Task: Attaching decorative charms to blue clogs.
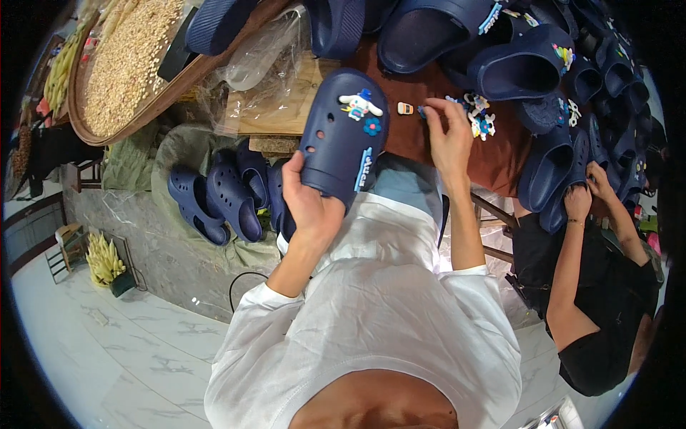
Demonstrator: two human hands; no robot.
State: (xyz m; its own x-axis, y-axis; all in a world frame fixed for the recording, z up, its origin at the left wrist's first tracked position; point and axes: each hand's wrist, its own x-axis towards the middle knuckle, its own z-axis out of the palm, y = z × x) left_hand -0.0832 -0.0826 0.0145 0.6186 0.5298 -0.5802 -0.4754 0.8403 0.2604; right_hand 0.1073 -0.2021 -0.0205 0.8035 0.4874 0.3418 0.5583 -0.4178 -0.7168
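My left hand (309,204) is closed around the heel end of a navy clog (320,147), holding it with its holed upper facing up. A white cartoon charm (360,105), a blue flower charm (371,126) and a light-blue lettered charm (364,170) sit on that upper. Over the brown tabletop (407,143), my right hand (450,139) bends its fingers in a pinch at a small blue charm (422,112), partly hidden by the fingertips. A white-and-orange charm (405,108) lies just left of it. Several loose charms (480,118) lie to the right of that hand.
Navy clogs (518,71) crowd the table's far and right sides. More clogs (232,193) rest on a cloth-covered surface at left, below a wooden board (279,100) with clear plastic. A tray of grain (132,64) stands far left. At right, a co-worker's hands (586,193) handle a clog.
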